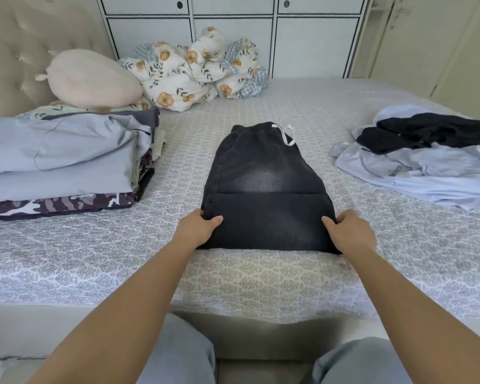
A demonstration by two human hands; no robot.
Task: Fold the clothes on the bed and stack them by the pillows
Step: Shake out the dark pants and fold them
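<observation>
Black drawstring trousers [263,189], half-folded: left hand [198,228] and right hand [349,231] each grip the near fold's corners, likely squaring it for another fold.

Home bedroom: bed [288,106], wardrobe [233,37].

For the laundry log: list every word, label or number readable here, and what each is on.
Dark print on the pale blue garment in the unfolded pile at right: upside down and too small to read with confidence.
Dark pants, folded stack, floral quilt, cabinets: no text visible.
</observation>
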